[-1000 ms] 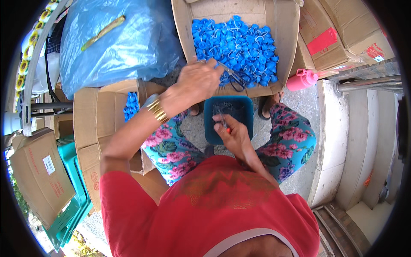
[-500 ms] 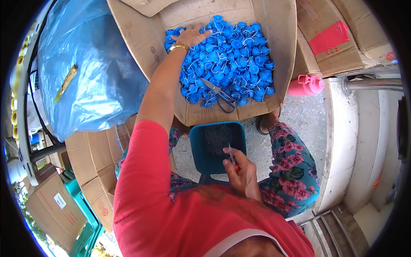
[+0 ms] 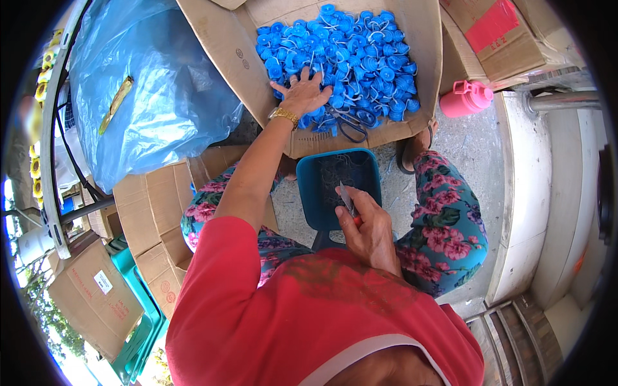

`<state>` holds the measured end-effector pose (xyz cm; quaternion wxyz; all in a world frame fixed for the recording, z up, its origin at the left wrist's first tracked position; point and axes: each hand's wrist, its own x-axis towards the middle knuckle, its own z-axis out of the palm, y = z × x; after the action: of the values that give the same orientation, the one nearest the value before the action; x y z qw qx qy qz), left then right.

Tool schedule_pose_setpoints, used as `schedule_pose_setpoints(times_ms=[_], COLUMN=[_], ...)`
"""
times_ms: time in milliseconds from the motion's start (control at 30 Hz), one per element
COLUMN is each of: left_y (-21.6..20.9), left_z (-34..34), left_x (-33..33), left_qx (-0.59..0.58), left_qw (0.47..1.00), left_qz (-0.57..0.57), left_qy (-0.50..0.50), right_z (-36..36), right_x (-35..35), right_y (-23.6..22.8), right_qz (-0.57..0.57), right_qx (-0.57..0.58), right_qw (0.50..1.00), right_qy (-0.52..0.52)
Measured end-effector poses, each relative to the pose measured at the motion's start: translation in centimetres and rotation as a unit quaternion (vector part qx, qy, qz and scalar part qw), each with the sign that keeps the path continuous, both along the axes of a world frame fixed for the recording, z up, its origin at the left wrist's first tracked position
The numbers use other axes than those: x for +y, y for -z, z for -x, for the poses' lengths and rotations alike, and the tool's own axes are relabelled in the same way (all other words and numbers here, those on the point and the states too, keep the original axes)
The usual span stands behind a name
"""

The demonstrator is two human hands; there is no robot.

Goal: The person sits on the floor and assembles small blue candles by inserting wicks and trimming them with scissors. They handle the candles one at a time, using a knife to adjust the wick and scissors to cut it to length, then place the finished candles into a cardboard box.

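My left hand (image 3: 302, 95) lies with spread fingers on a heap of small blue ridged plastic pieces (image 3: 380, 71), many with pale string loops. The heap fills the bottom of an open cardboard box (image 3: 425, 38). Beside that hand, dark-handled scissors (image 3: 355, 125) rest on the pieces, their blades partly hidden. Closer to my body, my right hand (image 3: 370, 235) is closed round a small cutting tool (image 3: 346, 198) with a pointed metal blade and a red handle. Below this blade stands a teal dustpan-like bin (image 3: 309, 193) with dark stringy scraps inside.
A pink bottle (image 3: 467, 98) stands right of the box, near a pale ledge (image 3: 515, 193). Blue plastic sheeting (image 3: 167, 83) bulges at the left. Folded cardboard (image 3: 151, 206) lies beside my left leg. More cartons (image 3: 508, 45) stand at the far right.
My left hand has drawn nearer across the heap, from its far left side to beside the scissors, now partly covering them. The right hand keeps its grip on the small cutting tool. The view has shifted slightly.
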<state>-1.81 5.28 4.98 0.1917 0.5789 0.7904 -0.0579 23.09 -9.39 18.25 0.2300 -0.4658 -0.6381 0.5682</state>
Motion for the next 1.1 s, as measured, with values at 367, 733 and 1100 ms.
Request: schedule_pose_setpoints(times_ms=[367,733,1100], left_y=[2.8,1.6,-6.1], left_z=[-4.9,-4.1,-1.2], left_x=[-3.6,-4.0,9.7], left_qx=[0.053,0.086,0.133], left_qw=[0.942,0.931,0.916], left_qz=[-0.145,-0.112,-0.307], left_qy=[0.297,0.338,0.220], right_z=[-0.9,-1.2,-1.2], right_x=[-0.7,-0.4,0.0], right_y=[-0.2,-0.4,-0.3], right_qz=[-0.031,-0.033,-0.050], right_qx=[0.037,0.032,0.040], right_qw=[0.999,0.999,0.997], right_qy=[0.025,0.025,0.033])
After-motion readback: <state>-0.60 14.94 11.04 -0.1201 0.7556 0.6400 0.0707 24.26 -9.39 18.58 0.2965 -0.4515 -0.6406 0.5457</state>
